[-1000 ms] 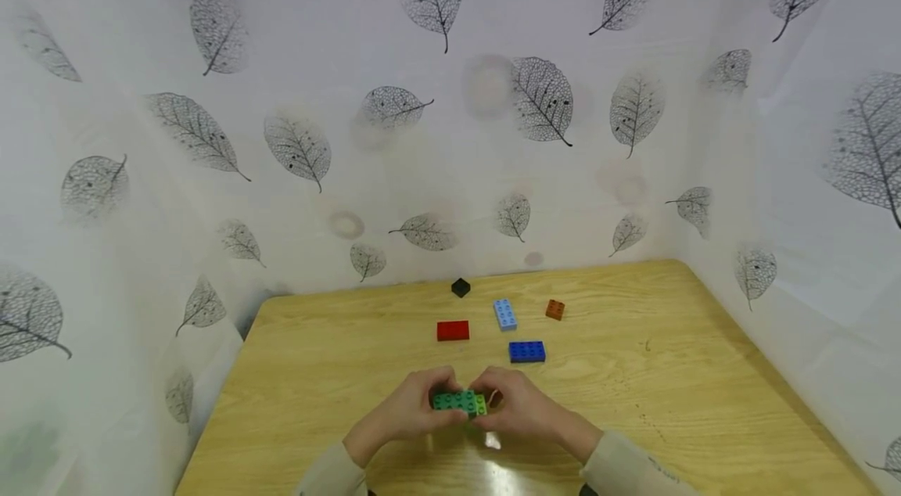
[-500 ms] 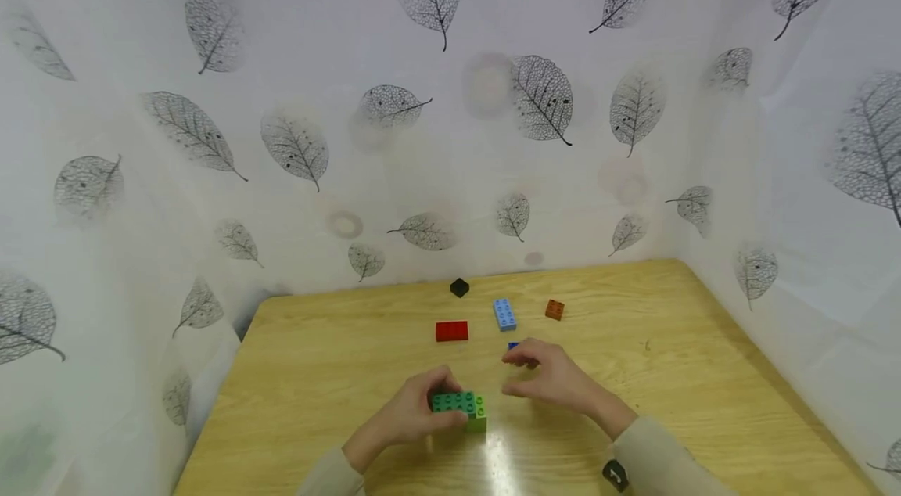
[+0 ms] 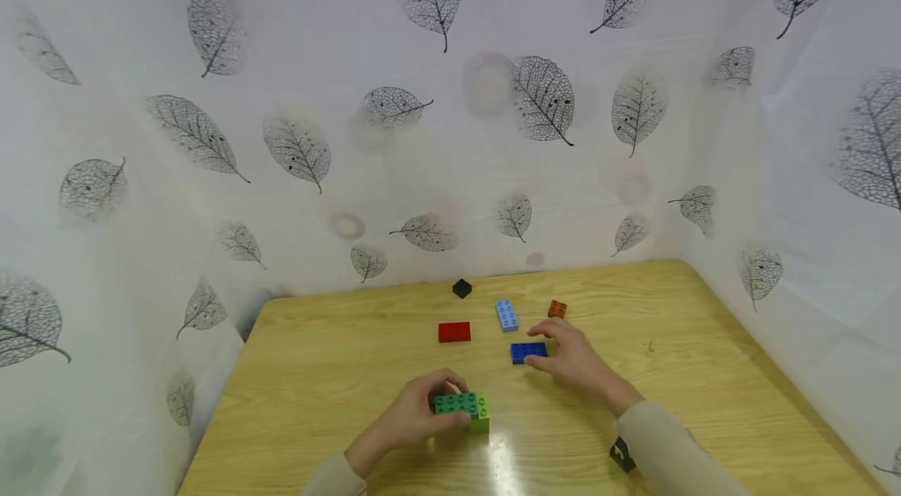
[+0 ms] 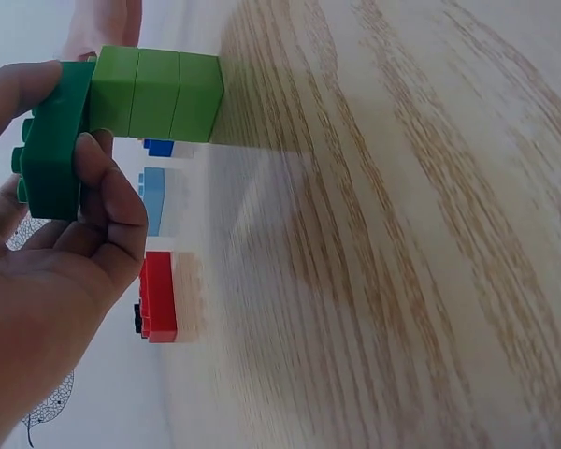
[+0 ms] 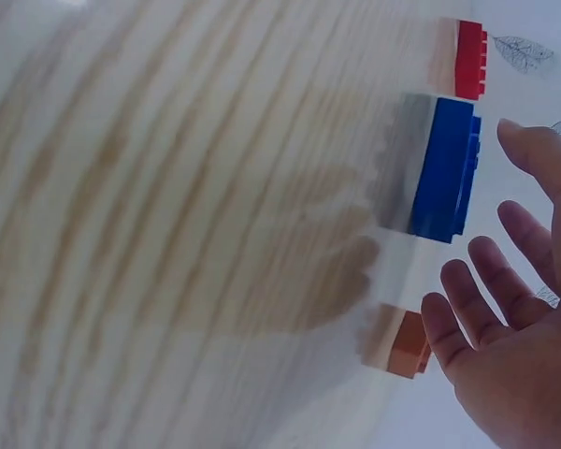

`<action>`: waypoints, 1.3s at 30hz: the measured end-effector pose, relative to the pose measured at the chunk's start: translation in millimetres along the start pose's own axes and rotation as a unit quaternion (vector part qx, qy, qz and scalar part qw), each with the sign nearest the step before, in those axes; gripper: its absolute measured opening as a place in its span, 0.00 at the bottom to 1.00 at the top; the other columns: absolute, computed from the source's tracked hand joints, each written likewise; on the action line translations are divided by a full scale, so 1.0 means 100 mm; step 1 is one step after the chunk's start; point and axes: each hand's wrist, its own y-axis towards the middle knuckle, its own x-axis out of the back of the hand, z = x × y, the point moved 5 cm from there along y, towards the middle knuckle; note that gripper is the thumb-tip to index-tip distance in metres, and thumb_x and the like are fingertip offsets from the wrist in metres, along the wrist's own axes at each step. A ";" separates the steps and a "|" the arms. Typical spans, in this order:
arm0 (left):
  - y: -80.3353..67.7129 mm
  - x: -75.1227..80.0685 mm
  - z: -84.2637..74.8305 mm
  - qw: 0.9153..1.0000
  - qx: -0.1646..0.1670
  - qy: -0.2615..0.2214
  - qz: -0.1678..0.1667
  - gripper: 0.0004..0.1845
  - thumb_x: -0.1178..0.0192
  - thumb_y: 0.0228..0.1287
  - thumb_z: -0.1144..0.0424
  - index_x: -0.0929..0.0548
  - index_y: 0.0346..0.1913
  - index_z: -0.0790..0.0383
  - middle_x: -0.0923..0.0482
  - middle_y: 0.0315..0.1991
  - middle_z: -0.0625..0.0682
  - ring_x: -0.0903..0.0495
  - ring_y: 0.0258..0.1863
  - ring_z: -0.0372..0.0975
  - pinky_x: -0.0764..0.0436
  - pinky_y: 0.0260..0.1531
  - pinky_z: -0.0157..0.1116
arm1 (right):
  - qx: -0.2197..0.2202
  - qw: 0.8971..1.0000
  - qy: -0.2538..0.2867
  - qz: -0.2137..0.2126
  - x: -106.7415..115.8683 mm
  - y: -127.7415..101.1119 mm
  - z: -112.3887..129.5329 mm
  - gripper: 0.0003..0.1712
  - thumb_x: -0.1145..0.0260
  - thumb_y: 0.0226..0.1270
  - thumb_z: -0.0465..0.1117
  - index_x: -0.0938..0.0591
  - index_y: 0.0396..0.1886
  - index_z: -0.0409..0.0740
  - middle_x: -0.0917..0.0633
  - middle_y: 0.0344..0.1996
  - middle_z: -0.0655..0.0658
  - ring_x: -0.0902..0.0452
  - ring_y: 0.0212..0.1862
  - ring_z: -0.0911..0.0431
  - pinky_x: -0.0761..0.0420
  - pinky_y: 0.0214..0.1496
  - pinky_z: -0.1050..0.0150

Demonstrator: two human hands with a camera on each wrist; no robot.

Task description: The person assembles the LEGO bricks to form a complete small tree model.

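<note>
On the wooden table (image 3: pixel 338 371), near its front edge, stands a stack of two bricks, a dark green brick (image 3: pixel 455 402) seated on a lime green brick (image 3: pixel 479 424), studs up and the lime one showing at the right end. The left hand (image 3: pixel 415 414) curls its fingers round the stack, while the right hand (image 3: pixel 573 359) hovers with fingers spread and holding nothing just beside the dark blue brick (image 3: pixel 528 352). Five loose bricks lie farther back, one each: dark blue, red brick (image 3: pixel 454 332), light blue brick (image 3: pixel 505 315), orange brick (image 3: pixel 557 309) and black brick (image 3: pixel 461 289).
</note>
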 end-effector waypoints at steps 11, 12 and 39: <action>0.01 0.00 0.03 1.000 0.006 -0.005 0.003 0.18 0.30 0.69 0.52 0.18 0.58 0.53 0.16 0.44 0.47 0.20 0.40 0.35 0.22 0.42 0.32 | -0.061 0.998 0.015 0.027 -0.05 0.04 -0.21 0.30 0.20 0.64 0.51 0.15 0.61 0.42 0.16 0.59 0.44 0.20 0.63 0.44 0.23 0.69 0.41; 0.01 0.00 0.03 1.000 0.006 -0.006 0.003 0.18 0.30 0.69 0.53 0.18 0.57 0.53 0.16 0.44 0.48 0.20 0.40 0.35 0.22 0.42 0.32 | -0.060 0.998 0.018 0.027 -0.05 0.04 -0.22 0.29 0.20 0.63 0.50 0.15 0.60 0.41 0.15 0.59 0.44 0.20 0.63 0.44 0.23 0.69 0.41; 0.02 0.01 -0.01 1.000 0.022 -0.016 0.010 0.18 0.30 0.69 0.54 0.18 0.58 0.53 0.16 0.45 0.50 0.21 0.42 0.36 0.23 0.43 0.32 | -0.069 0.996 0.028 0.050 -0.07 0.07 -0.05 0.23 0.19 0.62 0.46 0.13 0.54 0.43 0.12 0.54 0.45 0.18 0.54 0.53 0.17 0.58 0.51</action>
